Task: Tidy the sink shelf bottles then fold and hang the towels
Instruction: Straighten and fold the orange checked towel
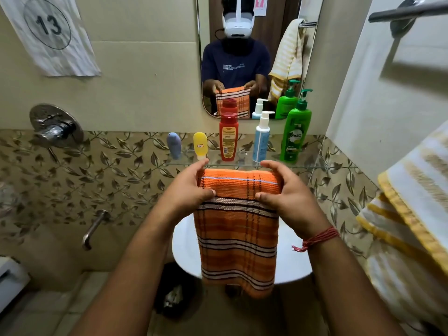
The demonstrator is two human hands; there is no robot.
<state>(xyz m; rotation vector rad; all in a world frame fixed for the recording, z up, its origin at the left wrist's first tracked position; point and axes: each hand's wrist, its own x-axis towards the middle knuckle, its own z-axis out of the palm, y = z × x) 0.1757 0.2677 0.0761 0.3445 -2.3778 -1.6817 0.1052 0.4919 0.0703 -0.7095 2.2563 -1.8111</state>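
An orange striped towel [238,229] hangs folded over in front of me, above the white sink [293,265]. My left hand [191,187] grips its upper left corner and my right hand [286,190] grips its upper right corner, thumbs on the near side. Behind it, on the glass shelf [312,167], several bottles stand upright in a row: a small blue one [174,144], a small yellow one [200,144], a red one [228,137], a white-and-blue pump bottle [261,139] and a green pump bottle [296,132].
A yellow-and-white striped towel [417,214] hangs at the right below a metal towel bar [409,10]. A mirror [244,57] is above the shelf. A wall tap [93,229] and a shower mixer [55,127] stick out at the left. A dark bin [177,289] sits on the floor.
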